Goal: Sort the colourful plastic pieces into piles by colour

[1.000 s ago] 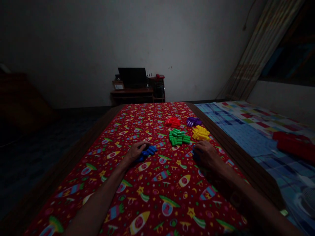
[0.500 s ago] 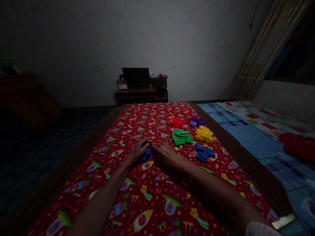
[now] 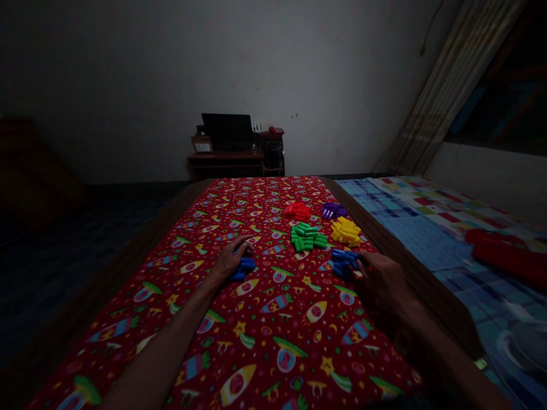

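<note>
My left hand (image 3: pixel 228 259) rests on the red rocket-print cloth (image 3: pixel 265 319), fingers curled over a few blue plastic pieces (image 3: pixel 243 266). My right hand (image 3: pixel 382 282) lies at the right, its fingers against a larger heap of blue pieces (image 3: pixel 343 261); whether it grips any is hidden. Beyond lie a green heap (image 3: pixel 308 237), a yellow heap (image 3: pixel 345 232), a red heap (image 3: pixel 299 210) and a purple heap (image 3: pixel 333 210).
The table's wooden edge (image 3: pixel 397 250) runs along the right. A checked blue cloth (image 3: pixel 431 233) with a red object (image 3: pixel 508 253) lies beyond it. A small desk with a dark screen (image 3: pixel 233 145) stands at the far wall. The room is dim.
My right hand went to the blue pieces at my left hand, then swung right to the blue heap. The pile by my left hand has shrunk.
</note>
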`<state>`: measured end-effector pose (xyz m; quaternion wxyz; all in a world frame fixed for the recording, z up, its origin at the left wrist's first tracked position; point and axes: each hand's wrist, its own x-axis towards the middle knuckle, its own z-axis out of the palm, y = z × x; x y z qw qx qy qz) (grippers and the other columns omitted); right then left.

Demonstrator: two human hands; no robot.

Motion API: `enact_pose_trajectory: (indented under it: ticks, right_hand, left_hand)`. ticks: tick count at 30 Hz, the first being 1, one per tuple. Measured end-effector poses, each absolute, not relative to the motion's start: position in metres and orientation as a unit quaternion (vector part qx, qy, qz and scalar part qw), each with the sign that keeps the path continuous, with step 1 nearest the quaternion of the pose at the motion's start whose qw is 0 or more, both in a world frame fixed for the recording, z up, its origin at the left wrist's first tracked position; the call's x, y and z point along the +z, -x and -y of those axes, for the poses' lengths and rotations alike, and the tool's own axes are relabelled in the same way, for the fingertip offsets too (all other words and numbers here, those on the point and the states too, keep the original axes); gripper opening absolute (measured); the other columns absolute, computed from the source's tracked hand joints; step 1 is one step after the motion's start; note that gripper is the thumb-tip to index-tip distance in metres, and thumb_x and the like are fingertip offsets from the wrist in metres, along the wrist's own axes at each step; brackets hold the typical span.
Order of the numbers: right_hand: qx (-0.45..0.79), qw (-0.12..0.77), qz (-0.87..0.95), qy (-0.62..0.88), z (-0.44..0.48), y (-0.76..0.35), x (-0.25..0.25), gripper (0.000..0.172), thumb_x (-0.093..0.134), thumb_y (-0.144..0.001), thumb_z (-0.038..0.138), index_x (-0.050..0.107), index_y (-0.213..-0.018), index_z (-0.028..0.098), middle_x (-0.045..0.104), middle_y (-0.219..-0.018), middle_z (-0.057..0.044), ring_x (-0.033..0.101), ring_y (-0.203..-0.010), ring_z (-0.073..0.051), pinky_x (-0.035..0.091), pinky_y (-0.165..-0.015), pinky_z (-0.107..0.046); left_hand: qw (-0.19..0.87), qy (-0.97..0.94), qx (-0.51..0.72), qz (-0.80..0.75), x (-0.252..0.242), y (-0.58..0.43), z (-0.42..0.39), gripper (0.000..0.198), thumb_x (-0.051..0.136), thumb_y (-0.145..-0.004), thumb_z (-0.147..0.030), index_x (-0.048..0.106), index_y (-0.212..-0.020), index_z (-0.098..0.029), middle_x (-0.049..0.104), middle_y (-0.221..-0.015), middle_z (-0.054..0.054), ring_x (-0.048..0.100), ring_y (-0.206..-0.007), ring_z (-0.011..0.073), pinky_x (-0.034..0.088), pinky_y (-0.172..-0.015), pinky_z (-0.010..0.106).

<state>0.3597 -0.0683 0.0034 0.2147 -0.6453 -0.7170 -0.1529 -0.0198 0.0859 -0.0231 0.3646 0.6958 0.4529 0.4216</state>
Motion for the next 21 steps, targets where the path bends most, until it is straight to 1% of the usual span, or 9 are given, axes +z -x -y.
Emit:
enact_pose_trajectory:
  ticks: [4, 6, 8, 11, 14, 16, 18, 21]
  right_hand:
    - [-0.172, 0.175, 0.729, 0.639, 0.080, -0.369, -0.009, 0.022, 0.047, -0.088, 0.020, 0.067, -0.095, 0.015, 0.070, -0.078, -0.010, 0.062, -0.067, -0.020, 0.040, -0.062, -0.028]
    - [-0.170, 0.159, 0.740, 0.631, 0.081, -0.368, -0.014, 0.022, 0.046, -0.087, 0.018, 0.066, -0.096, 0.016, 0.069, -0.076, -0.009, 0.061, -0.064, -0.019, 0.040, -0.060, -0.028]
    - [-0.166, 0.158, 0.745, 0.626, 0.081, -0.368, -0.017, 0.023, 0.046, -0.087, 0.017, 0.066, -0.098, 0.016, 0.070, -0.077, -0.010, 0.061, -0.063, -0.019, 0.040, -0.060, -0.028]
    - [-0.150, 0.167, 0.750, 0.622, 0.084, -0.371, -0.014, 0.025, 0.047, -0.085, 0.015, 0.067, -0.101, 0.017, 0.071, -0.082, -0.011, 0.063, -0.067, -0.020, 0.043, -0.061, -0.028]
    - [-0.139, 0.185, 0.754, 0.615, 0.087, -0.365, -0.004, 0.026, 0.047, -0.087, 0.016, 0.067, -0.102, 0.017, 0.071, -0.083, -0.010, 0.064, -0.068, -0.020, 0.044, -0.062, -0.029]
    - [-0.140, 0.215, 0.759, 0.598, 0.085, -0.353, 0.004, 0.026, 0.045, -0.089, 0.017, 0.068, -0.101, 0.018, 0.071, -0.082, -0.010, 0.063, -0.069, -0.020, 0.045, -0.064, -0.029]
    - [-0.137, 0.245, 0.778, 0.562, 0.077, -0.333, 0.011, 0.025, 0.045, -0.090, 0.016, 0.068, -0.099, 0.018, 0.071, -0.082, -0.009, 0.064, -0.070, -0.020, 0.046, -0.066, -0.030]
    - [-0.112, 0.277, 0.814, 0.498, 0.058, -0.295, 0.016, 0.023, 0.047, -0.091, 0.016, 0.068, -0.101, 0.018, 0.071, -0.083, -0.010, 0.065, -0.074, -0.020, 0.047, -0.068, -0.031]
  left_hand:
    - [0.325, -0.710, 0.432, -0.452, -0.021, 0.020, -0.086, 0.050, 0.046, -0.083, -0.054, 0.062, -0.113, -0.017, 0.065, -0.076, 0.002, 0.062, -0.070, 0.0174, 0.052, -0.069, 0.032]
    - [0.293, -0.710, 0.439, -0.467, -0.019, 0.020, -0.085, 0.048, 0.042, -0.086, -0.050, 0.060, -0.116, -0.017, 0.062, -0.073, 0.001, 0.059, -0.065, 0.0161, 0.051, -0.065, 0.030]
    - [0.251, -0.704, 0.448, -0.490, -0.018, 0.020, -0.085, 0.048, 0.038, -0.087, -0.046, 0.057, -0.120, -0.017, 0.060, -0.071, 0.000, 0.056, -0.061, 0.0154, 0.049, -0.061, 0.029]
    - [0.190, -0.693, 0.467, -0.515, -0.013, 0.021, -0.083, 0.050, 0.035, -0.089, -0.044, 0.052, -0.126, -0.016, 0.059, -0.071, 0.000, 0.055, -0.063, 0.0165, 0.047, -0.064, 0.029]
    - [0.158, -0.674, 0.494, -0.526, -0.007, 0.021, -0.081, 0.050, 0.036, -0.090, -0.042, 0.047, -0.131, -0.016, 0.055, -0.072, 0.000, 0.055, -0.067, 0.0174, 0.047, -0.069, 0.030]
    - [0.156, -0.663, 0.516, -0.519, -0.001, 0.017, -0.079, 0.050, 0.037, -0.090, -0.040, 0.042, -0.134, -0.016, 0.052, -0.073, -0.001, 0.053, -0.068, 0.0169, 0.046, -0.072, 0.030]
    - [0.176, -0.657, 0.541, -0.495, 0.004, 0.009, -0.075, 0.051, 0.037, -0.091, -0.040, 0.038, -0.137, -0.018, 0.051, -0.077, 0.000, 0.051, -0.069, 0.0161, 0.046, -0.075, 0.029]
    - [0.259, -0.642, 0.568, -0.445, 0.011, -0.013, -0.060, 0.053, 0.038, -0.091, -0.043, 0.033, -0.140, -0.022, 0.052, -0.083, 0.000, 0.051, -0.073, 0.0151, 0.046, -0.079, 0.028]
